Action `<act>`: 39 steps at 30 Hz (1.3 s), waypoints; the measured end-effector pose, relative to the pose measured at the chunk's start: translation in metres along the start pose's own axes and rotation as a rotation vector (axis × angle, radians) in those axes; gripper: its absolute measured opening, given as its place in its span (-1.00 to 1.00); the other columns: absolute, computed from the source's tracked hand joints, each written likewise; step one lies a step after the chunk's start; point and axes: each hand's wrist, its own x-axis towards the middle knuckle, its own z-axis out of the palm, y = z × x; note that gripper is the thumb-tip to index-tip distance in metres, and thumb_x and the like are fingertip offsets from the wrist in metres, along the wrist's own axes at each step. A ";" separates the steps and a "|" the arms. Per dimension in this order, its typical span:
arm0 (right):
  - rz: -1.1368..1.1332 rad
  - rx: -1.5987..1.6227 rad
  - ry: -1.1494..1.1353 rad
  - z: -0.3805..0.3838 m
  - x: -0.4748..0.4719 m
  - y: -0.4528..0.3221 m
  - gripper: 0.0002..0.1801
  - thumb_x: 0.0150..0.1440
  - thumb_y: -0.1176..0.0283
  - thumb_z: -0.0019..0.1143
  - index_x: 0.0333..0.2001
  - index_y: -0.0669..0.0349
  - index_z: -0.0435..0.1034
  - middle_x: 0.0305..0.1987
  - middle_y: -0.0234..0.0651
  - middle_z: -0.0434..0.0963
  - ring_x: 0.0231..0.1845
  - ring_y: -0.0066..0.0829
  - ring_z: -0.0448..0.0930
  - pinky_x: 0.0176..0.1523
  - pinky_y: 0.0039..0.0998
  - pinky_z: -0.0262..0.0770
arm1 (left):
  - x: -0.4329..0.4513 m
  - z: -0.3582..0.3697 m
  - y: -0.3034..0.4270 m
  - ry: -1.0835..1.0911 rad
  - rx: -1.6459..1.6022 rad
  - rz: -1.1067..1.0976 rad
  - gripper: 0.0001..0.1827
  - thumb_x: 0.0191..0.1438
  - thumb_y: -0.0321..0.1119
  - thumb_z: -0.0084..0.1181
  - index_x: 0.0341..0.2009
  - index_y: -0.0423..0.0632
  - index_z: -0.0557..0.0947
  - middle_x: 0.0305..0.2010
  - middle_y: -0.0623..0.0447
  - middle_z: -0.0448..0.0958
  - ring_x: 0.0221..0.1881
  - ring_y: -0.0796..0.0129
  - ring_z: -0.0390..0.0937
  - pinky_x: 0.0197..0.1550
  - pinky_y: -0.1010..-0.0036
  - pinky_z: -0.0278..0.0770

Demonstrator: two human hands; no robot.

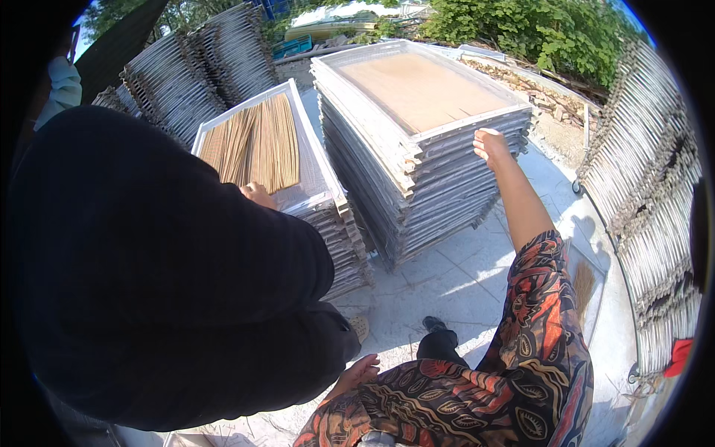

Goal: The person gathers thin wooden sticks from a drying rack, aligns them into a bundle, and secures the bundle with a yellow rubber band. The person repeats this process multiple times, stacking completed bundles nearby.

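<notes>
My right hand [490,146] is raised by the near right corner of a tall stack of framed mesh trays [455,193], its fingers curled; whether it touches a frame cannot be told. Low in front of my body, my left hand [362,371] hangs with its fingers apart and holds nothing. The stack's top tray [475,127] bears a light brown layer [413,84]. Left of it, a lower stack has a white-framed mesh tray [329,184] with thin brown sticks [262,145] on it. A co-worker's hand [258,194] rests at the near end of these sticks.
The co-worker in dark clothes [167,268] stands close on my left. More stacked frames stand at the back left [173,84] and in a wheeled row on the right [642,195]. A broom-like bundle [584,290] lies on the pale floor [463,274]. Rubble [553,100] lies behind.
</notes>
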 end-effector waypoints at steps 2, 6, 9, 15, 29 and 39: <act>-0.121 -0.202 0.090 -0.031 0.062 0.000 -0.75 -0.06 0.39 0.13 -0.28 0.27 0.43 -0.46 -0.37 0.44 -0.45 -0.52 0.44 -0.40 -0.48 0.37 | 0.035 0.016 0.059 -0.055 -0.049 -0.039 -0.49 0.19 -0.25 -0.09 0.17 -0.22 0.21 0.10 -0.02 0.32 0.09 0.35 0.33 0.10 0.55 0.24; -0.505 -0.719 0.190 -0.103 0.196 -0.019 -0.68 -0.11 0.38 0.07 -0.28 0.38 0.44 -0.55 -0.37 0.46 -0.52 -0.57 0.41 -0.42 -0.52 0.28 | 0.124 0.045 0.153 0.278 -0.025 0.334 -0.64 0.17 -0.38 -0.12 0.05 -0.26 0.38 -0.13 0.08 0.45 -0.12 0.48 0.39 -0.07 0.59 0.33; -0.505 -0.990 0.212 -0.166 0.287 -0.029 -0.44 -0.06 0.23 0.05 -0.05 0.42 0.33 -0.06 0.10 0.45 -0.01 -0.13 0.47 0.07 -0.35 0.31 | 0.215 0.047 0.214 0.548 -0.032 0.498 -0.61 0.17 -0.32 -0.09 0.04 -0.29 0.38 -0.11 0.04 0.42 -0.12 0.44 0.38 -0.04 0.54 0.32; -0.266 -1.221 0.070 -0.260 0.416 0.005 -0.33 0.04 0.06 -0.03 -0.04 0.55 0.29 -0.06 0.14 0.43 0.01 -0.12 0.45 0.08 -0.32 0.30 | 0.368 0.039 0.285 0.855 0.409 0.398 -0.33 0.11 0.02 -0.08 0.05 -0.38 0.29 -0.12 -0.06 0.36 -0.13 0.42 0.29 -0.12 0.59 0.27; 0.065 -0.582 0.039 -0.301 0.389 -0.001 -0.26 0.03 -0.09 -0.01 -0.11 0.52 0.37 -0.09 -0.09 0.47 -0.14 -0.30 0.49 -0.07 -0.34 0.37 | 0.364 0.119 0.339 0.579 -0.282 0.712 -0.50 0.03 -0.24 0.12 -0.01 -0.28 0.35 -0.30 0.09 0.45 -0.31 0.54 0.38 -0.24 0.63 0.36; 0.214 0.165 0.159 -0.412 0.131 0.076 -0.15 0.08 -0.23 -0.23 0.19 0.27 0.09 0.23 -0.18 0.19 0.20 -0.21 0.22 0.23 -0.25 0.11 | 0.210 0.180 0.301 0.415 0.526 1.102 -0.34 0.01 -0.16 0.10 0.11 -0.28 0.23 0.12 -0.21 0.19 0.18 0.04 0.14 0.20 0.29 0.07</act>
